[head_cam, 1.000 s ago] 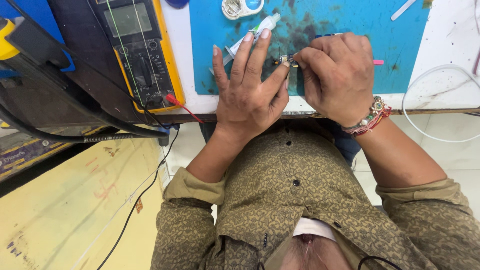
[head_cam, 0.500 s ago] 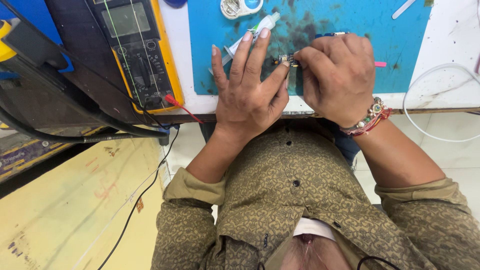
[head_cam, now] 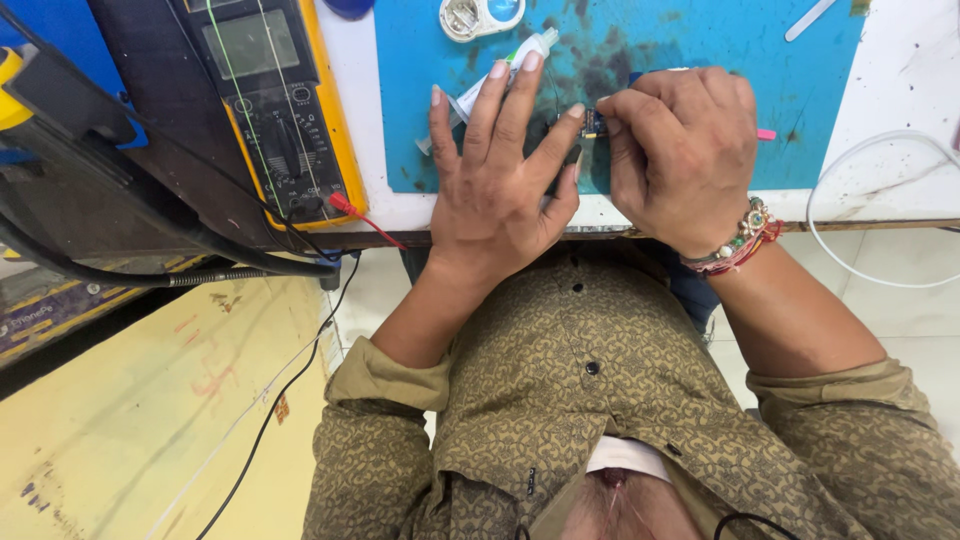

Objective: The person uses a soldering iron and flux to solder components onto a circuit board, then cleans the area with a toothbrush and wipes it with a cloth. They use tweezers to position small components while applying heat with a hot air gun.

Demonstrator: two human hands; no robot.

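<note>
Yellow multimeter point(head_cam: 285, 110) well left of my fingers, on the desk point(head_cam: 380, 215). My left hand point(head_cam: 500, 190) lies flat, fingers point(head_cam: 485, 110) spread, over a white syringe tube point(head_cam: 500, 70) on the blue mat point(head_cam: 650, 40). At its thumb tip, my right hand point(head_cam: 685, 150) has fingers point(head_cam: 625, 105) pinching a small component point(head_cam: 592, 122).

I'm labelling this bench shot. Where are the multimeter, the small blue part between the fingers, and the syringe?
multimeter point(head_cam: 275, 110), head view, on its dial face.
small blue part point(head_cam: 593, 122), head view, on its visible body.
syringe point(head_cam: 527, 50), head view, on its white upper barrel.
</note>
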